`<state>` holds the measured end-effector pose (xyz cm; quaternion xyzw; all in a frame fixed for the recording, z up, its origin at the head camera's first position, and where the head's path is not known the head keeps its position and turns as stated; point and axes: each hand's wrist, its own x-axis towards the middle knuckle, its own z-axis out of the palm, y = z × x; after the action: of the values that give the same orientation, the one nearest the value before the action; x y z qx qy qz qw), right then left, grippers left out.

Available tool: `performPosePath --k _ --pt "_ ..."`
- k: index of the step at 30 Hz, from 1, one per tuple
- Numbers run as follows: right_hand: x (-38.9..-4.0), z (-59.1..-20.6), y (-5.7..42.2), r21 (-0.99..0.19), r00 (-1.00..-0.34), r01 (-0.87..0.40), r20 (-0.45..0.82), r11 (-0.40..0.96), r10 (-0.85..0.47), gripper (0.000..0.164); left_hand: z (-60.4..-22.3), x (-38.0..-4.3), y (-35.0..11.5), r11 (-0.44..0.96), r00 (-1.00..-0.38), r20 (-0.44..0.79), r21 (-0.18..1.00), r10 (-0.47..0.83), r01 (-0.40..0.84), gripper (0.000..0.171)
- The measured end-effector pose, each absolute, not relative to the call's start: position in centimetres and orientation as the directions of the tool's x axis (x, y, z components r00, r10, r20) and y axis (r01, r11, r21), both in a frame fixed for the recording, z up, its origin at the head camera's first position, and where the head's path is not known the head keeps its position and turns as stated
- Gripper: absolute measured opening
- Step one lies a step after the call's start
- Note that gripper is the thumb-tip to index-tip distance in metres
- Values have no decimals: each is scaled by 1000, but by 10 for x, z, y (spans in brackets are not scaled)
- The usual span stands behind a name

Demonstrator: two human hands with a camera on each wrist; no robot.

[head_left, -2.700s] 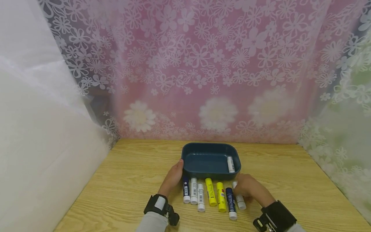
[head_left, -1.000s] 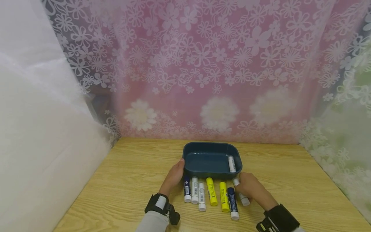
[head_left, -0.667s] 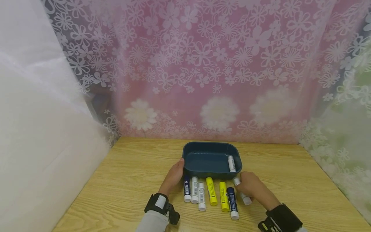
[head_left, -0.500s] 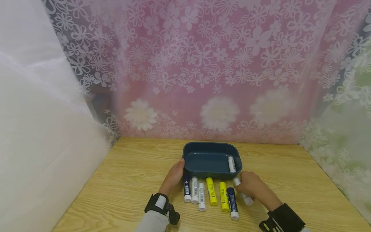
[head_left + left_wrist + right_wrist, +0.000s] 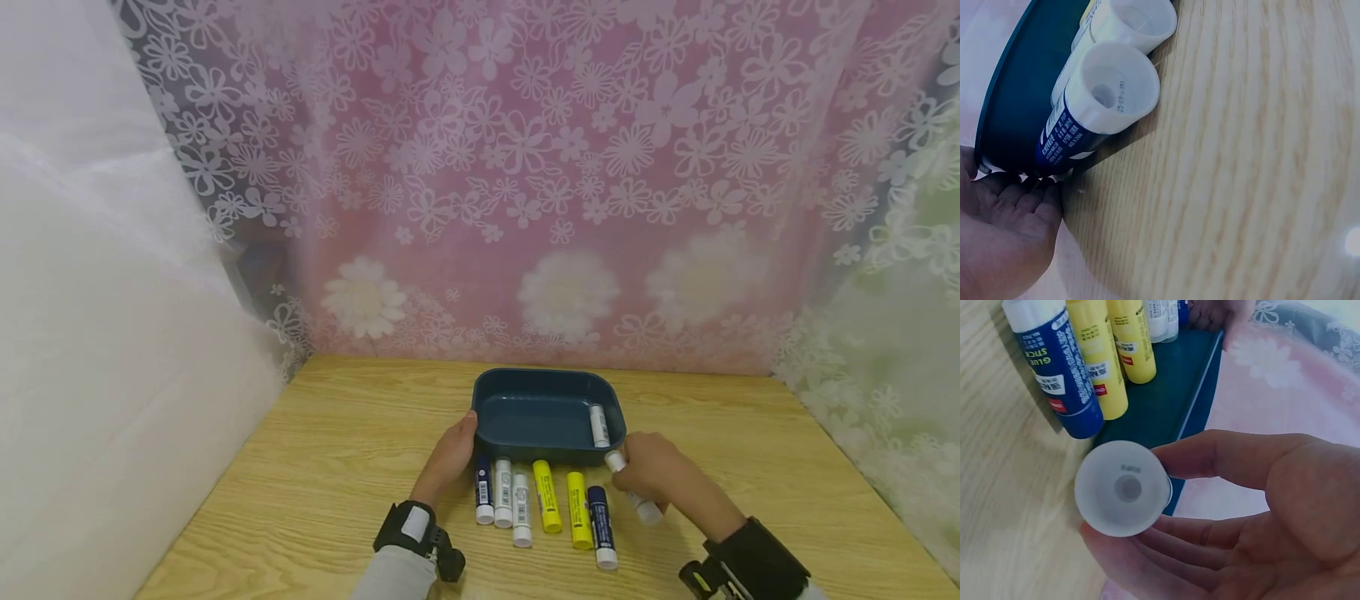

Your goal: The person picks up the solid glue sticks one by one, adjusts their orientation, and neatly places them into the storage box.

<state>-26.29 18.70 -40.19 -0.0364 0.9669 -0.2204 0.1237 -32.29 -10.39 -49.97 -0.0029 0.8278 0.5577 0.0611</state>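
Note:
My left hand point(image 5: 450, 450) grips the left end of a dark teal rectangular tub point(image 5: 525, 454), thumb at its rim; in the left wrist view the fingers point(image 5: 1038, 203) bend against its wall. A white glue stick point(image 5: 642, 506) is pinched in my right hand point(image 5: 652, 467), slanted, its top at the tub's front right corner. In the right wrist view, its round white end point(image 5: 1124, 489) faces the camera between thumb and fingers. Another white glue stick point(image 5: 598, 426) lies inside the tub at the right. A dark blue glue stick point(image 5: 602, 527) lies left of my right hand.
Along the tub's front, more glue sticks lie in a row: two yellow ones point(image 5: 547, 497), two white ones point(image 5: 521, 509) and a dark blue one point(image 5: 484, 490) near my left hand. A pink floral curtain point(image 5: 555, 183) hangs behind the wooden table point(image 5: 360, 425).
The white glue stick in my right hand has tilted further, its lower end swinging right. My right hand has shifted slightly up and right. My left hand stays at the tub.

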Motion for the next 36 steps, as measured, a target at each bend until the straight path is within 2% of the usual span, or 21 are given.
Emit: performPosePath --k 11,25,36 --pt "-270 -388 189 -430 -970 -51 -192 901 -147 20 -500 -325 -104 382 -994 -86 923 64 -55 65" --pt "-298 -379 194 -446 -972 -98 -151 890 -182 23 -501 -326 -105 394 -995 -83 918 58 -54 65" --pt "-319 -360 188 -409 -976 -177 -47 895 -215 20 -500 -326 -107 392 -993 -93 918 75 -56 66"
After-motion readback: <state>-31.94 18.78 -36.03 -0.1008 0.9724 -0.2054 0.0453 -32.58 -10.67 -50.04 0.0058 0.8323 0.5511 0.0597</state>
